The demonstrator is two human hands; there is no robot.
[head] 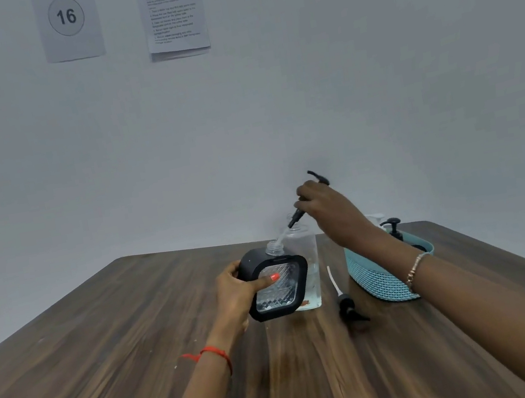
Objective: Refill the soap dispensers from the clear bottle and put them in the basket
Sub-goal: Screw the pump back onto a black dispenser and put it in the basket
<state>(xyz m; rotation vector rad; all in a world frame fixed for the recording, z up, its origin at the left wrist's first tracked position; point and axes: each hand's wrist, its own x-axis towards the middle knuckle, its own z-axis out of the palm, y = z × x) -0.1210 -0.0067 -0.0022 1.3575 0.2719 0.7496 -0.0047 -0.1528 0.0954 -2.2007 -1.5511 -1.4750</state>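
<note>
My left hand (239, 291) grips a black-framed soap dispenser (277, 286) with a clear patterned window, tilted on the wooden table (105, 346). My right hand (323, 209) holds a black pump head (318, 178) above it, and the pump's clear tube runs down into the dispenser's open neck (274, 249). The clear bottle (304, 261) stands upright just behind the dispenser, partly hidden by it. To the right stands a teal basket (380, 279) with a black-pump dispenser (393, 227) inside.
A second loose black pump (348, 307) with a white tube lies on the table between the clear bottle and the basket. A white-topped item shows behind the basket. The wall with two paper sheets is close behind the table's far edge.
</note>
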